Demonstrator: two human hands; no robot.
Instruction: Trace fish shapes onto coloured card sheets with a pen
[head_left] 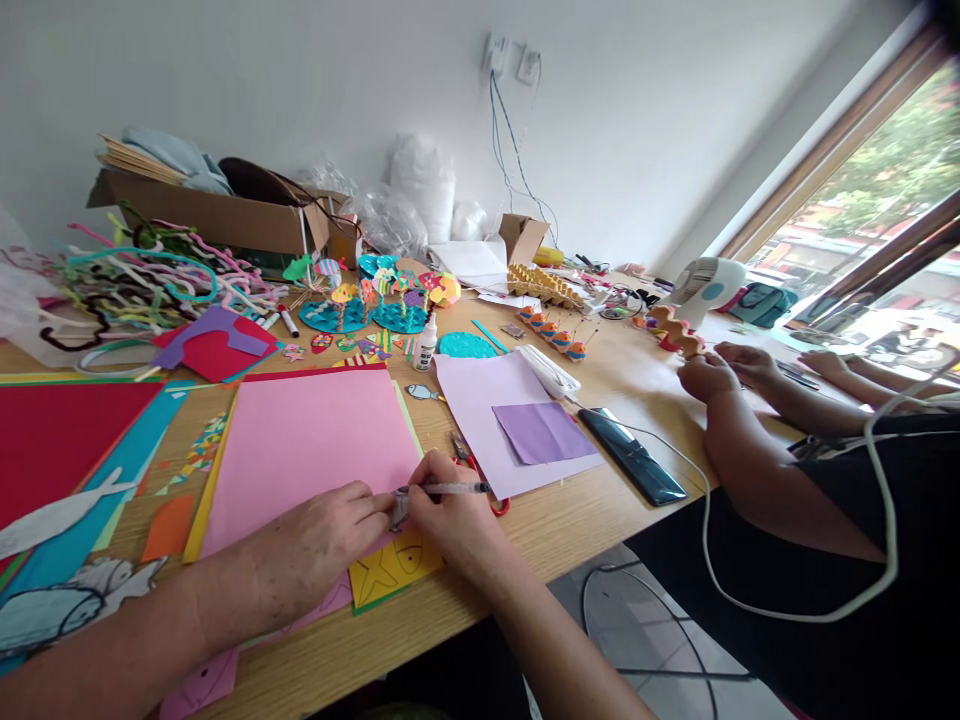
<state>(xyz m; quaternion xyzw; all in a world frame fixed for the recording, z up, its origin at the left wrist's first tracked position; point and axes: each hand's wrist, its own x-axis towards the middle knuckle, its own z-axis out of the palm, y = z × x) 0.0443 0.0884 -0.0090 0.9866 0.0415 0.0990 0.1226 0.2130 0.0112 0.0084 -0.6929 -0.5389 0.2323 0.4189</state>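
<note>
My right hand (pixel 459 518) is closed around a clear-barrelled pen (pixel 457 488), its tip end pointing left. A small grey paper cutout (pixel 400 512) lies near the lower right corner of a pink sheet (pixel 315 430). Closed fingers of my left hand (pixel 330 545) hold that cutout at its edge; part of it is hidden. Below the hands, yellow paper (pixel 394 568) with a drawn fish outline sticks out from under the pink sheet. Red-handled scissors (pixel 501 506) lie partly behind my right hand.
A lilac sheet (pixel 480 400) with a purple piece (pixel 544 433) lies right, beside a dark phone (pixel 631 455). A glue bottle (pixel 425 345) stands behind. Paper fish decorations (pixel 337 312) and pipe cleaners (pixel 150 265) are farther back. A co-worker's hands (pixel 709 375) hold a cardboard piece. A white cable (pixel 709 520) hangs right.
</note>
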